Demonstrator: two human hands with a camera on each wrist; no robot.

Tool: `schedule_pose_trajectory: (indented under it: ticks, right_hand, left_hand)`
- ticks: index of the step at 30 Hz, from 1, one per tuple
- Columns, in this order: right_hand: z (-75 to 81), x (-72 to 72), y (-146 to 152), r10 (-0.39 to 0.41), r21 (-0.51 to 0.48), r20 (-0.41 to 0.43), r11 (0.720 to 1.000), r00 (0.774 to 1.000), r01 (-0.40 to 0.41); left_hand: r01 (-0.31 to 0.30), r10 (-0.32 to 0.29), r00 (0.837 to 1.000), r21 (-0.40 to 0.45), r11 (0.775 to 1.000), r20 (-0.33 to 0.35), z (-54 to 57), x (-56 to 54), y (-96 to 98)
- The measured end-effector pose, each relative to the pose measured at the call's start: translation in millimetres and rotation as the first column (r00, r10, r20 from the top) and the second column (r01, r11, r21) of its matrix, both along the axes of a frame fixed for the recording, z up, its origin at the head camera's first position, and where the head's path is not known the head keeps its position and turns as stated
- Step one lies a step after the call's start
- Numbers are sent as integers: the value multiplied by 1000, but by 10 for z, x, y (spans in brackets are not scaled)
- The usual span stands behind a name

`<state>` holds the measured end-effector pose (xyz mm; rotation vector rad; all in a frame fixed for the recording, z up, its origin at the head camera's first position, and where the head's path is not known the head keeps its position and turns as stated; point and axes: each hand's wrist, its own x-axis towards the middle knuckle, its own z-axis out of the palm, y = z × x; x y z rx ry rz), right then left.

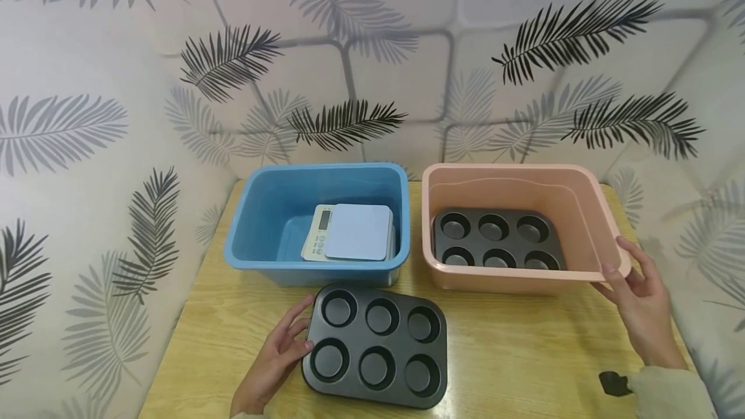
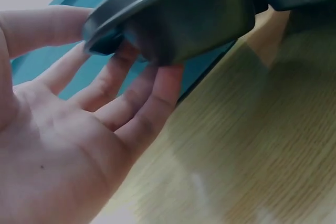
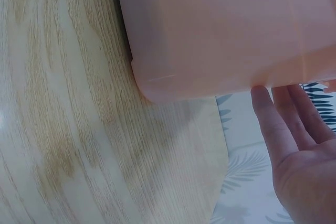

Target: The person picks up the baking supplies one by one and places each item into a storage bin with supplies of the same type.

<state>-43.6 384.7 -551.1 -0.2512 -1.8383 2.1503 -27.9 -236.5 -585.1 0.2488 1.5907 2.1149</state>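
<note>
My left hand (image 1: 278, 359) grips the left edge of a dark muffin tin (image 1: 401, 339). In the left wrist view the thumb lies along the rim and the fingertips (image 2: 169, 77) press the underside of a cup. The tin is held off the wooden table in front of two bins. At the front right corner of the pink plastic bin (image 1: 512, 281), my right hand (image 1: 643, 306) holds the rim between thumb and fingers. In the right wrist view its fingers (image 3: 270, 124) touch the bin's side. A second muffin tin (image 1: 505, 243) lies inside the pink bin.
To the left of the pink bin stands a blue plastic bin (image 1: 326, 267) with a kitchen scale (image 1: 357, 231) inside. Both bins stand at the back of the wooden table (image 1: 500, 354). Leaf-patterned cloth (image 1: 460, 70) rises behind and at both sides.
</note>
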Motion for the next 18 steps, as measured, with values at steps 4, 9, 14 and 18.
schedule_pose_trajectory:
  ticks: [4, 9, 14, 18]
  right_hand:
    - [8, 0, -2, -7, -4, 1, 1000, 1000, 7]
    - [11, 2, 2, -4, 5, 4, 1000, 1000, 4]
    - [19, -2, 4, -8, 13, 19, 1000, 1000, 7]
    - [25, -4, 2, -13, 24, 38, 1000, 999, 12]
  left_hand:
    - [75, -74, 997, -53, 996, 11, 39, -10, 6]
    - [183, -186, 982, -128, 975, -12, 79, -17, 40]
    - [212, -216, 976, -129, 969, -15, 77, -24, 77]
    - [199, -201, 980, -128, 972, -3, 70, -26, 96]
